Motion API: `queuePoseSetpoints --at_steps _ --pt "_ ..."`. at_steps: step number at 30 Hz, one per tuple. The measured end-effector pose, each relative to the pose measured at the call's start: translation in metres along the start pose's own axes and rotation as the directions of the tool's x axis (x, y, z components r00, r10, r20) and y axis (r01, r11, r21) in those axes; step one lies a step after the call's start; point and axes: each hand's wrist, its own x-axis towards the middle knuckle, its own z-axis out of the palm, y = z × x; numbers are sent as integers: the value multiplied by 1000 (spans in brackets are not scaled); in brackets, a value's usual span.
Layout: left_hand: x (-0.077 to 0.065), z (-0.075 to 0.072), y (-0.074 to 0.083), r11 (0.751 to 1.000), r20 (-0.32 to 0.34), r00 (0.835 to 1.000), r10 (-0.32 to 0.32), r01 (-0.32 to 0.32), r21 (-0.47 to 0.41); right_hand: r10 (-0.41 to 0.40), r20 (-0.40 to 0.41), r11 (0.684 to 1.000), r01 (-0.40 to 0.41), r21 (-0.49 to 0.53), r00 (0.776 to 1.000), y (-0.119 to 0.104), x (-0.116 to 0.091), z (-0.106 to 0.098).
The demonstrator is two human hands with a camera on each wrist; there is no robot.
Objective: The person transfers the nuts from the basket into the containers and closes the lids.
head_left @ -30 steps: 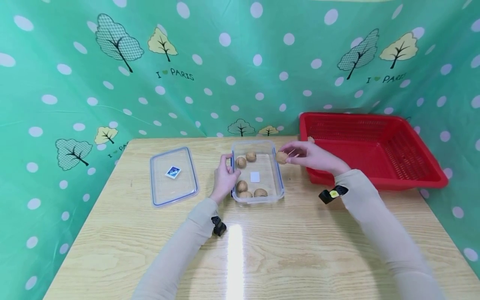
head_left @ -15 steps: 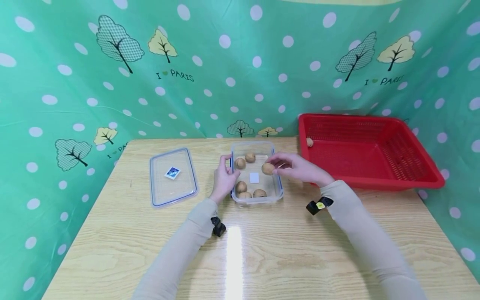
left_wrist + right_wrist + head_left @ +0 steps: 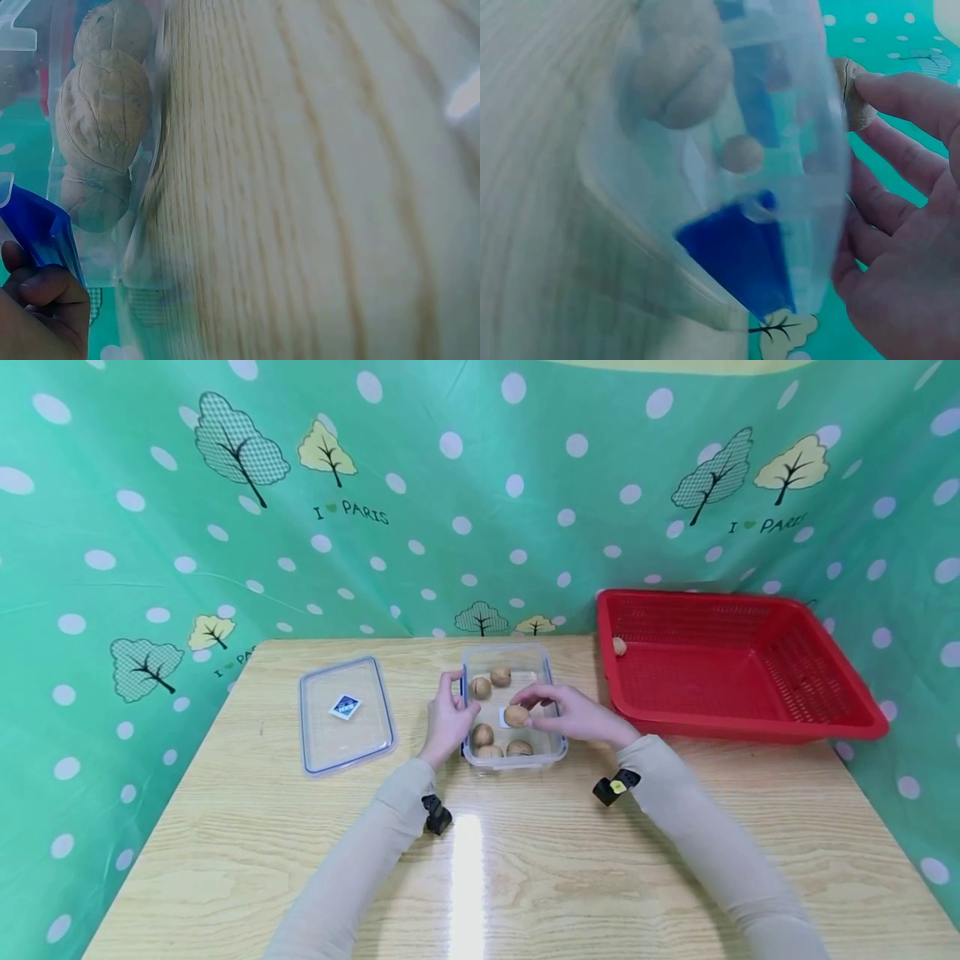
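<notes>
A clear plastic food container (image 3: 517,762) stands lidless on the table with several walnuts (image 3: 500,676) along its left and near sides. My left hand (image 3: 447,718) grips its left wall, thumb over the rim. In the left wrist view, fingers (image 3: 56,289) of that hand hold a blue latch flap (image 3: 45,225) that hangs from the wall. My right hand (image 3: 573,716) pinches a walnut (image 3: 516,716) between thumb and fingertips, over the middle of the container. The right wrist view shows this walnut (image 3: 857,94) at the fingertips, beyond the clear wall.
A blue-edged clear lid (image 3: 348,743) with a label lies on the table, left of the container. At the back right stands a red plastic basket (image 3: 750,725), one walnut (image 3: 619,646) at its left end. A green patterned cloth (image 3: 420,468) hangs behind the table.
My right hand has carried its walnut leftward and nearer to me, from beside the container's right wall to over its middle. My left hand has stayed on the left wall.
</notes>
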Motion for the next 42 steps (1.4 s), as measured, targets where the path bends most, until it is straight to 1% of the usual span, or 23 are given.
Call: queuePoseSetpoints --at_steps 4,9,13,16,18,21,23,26,30,33,36,42 --pt "-2 0 -1 1000 3 1000 -1 1 6 -4 14 1000 4 -2 1000 4 0 9" --pt "0 1 -5 1000 -8 1000 10 -10 0 -39 16 999 39 -2 999 4 1 14" --pt "3 2 -6 1000 -7 1000 8 -8 -14 -74 5 995 74 -72 997 3 1 16" --pt "3 3 -5 999 -1 1000 0 0 -34 -67 7 989 67 -129 998 3 0 17" --pt "3 3 -5 999 -5 1000 -5 4 -47 -44 14 992 45 -114 999 3 0 16" --pt "4 3 -6 998 -12 1000 -10 10 -58 9 18 1000 -9 -25 1000 1 0 13" --pt "4 2 -6 998 -15 1000 -17 16 -61 33 0 998 -33 44 999 0 -1 9" --pt "4 1 -6 998 -17 1000 -26 24 -65 64 -40 986 -57 154 997 -4 -4 2" --pt "4 1 -5 997 -19 999 -39 37 -69 99 -91 966 -74 249 991 -9 -12 -11" --pt "3 0 -3 997 -21 999 -47 46 -65 115 -120 964 -82 253 986 -14 -18 -23" --pt "2 -1 -2 997 -19 998 -52 50 -58 122 -154 969 -85 231 980 -20 -24 -38" --pt "3 1 -1 998 -19 999 -47 46 -40 133 -250 981 -91 172 959 -28 -34 -65"
